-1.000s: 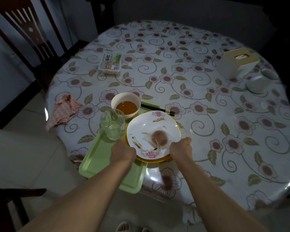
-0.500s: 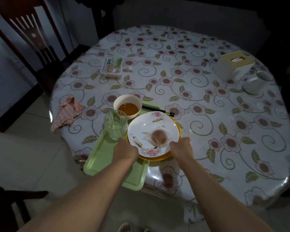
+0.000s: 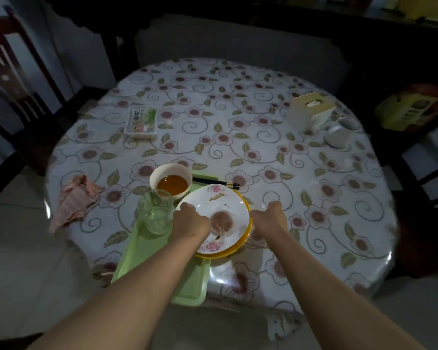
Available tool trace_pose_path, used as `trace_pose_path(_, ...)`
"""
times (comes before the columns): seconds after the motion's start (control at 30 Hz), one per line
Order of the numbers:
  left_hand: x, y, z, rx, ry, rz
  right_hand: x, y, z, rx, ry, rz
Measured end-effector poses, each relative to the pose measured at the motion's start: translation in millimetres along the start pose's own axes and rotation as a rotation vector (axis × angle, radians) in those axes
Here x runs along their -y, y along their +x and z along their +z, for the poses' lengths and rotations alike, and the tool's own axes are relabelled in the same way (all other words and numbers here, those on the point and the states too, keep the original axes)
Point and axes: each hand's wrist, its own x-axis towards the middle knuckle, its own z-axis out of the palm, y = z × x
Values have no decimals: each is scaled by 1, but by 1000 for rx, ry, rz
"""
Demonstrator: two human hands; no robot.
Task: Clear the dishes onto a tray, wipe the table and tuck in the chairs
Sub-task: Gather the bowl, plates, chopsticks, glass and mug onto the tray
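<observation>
A green tray (image 3: 152,258) overhangs the near left edge of the round flowered table (image 3: 238,109). On it stand a clear glass (image 3: 155,213), a white bowl (image 3: 171,180) of orange-brown liquid and black chopsticks (image 3: 215,183). A dirty white flowered plate (image 3: 225,205) lies on a yellow plate (image 3: 240,246), and the stack reaches past the tray's right side. My left hand (image 3: 190,221) is closed on the stack's left rim. At the right rim, my right hand (image 3: 271,218) is closed on it too.
A pink cloth (image 3: 74,200) lies at the table's left edge. A packaged food box (image 3: 141,121) sits farther back, with a tissue box (image 3: 311,113) and a white cup (image 3: 339,133) at the far right. Dark chairs stand at left (image 3: 10,72) and right (image 3: 427,185).
Both hands have slid from the near rim of the plate stack to its left and right sides. The view has pulled back and tilted up.
</observation>
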Motion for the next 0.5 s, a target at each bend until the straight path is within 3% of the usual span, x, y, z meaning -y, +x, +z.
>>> trace_pose_path(0.5,-122,24,57,131,125,262,16,79,-77,-82,-15,-61)
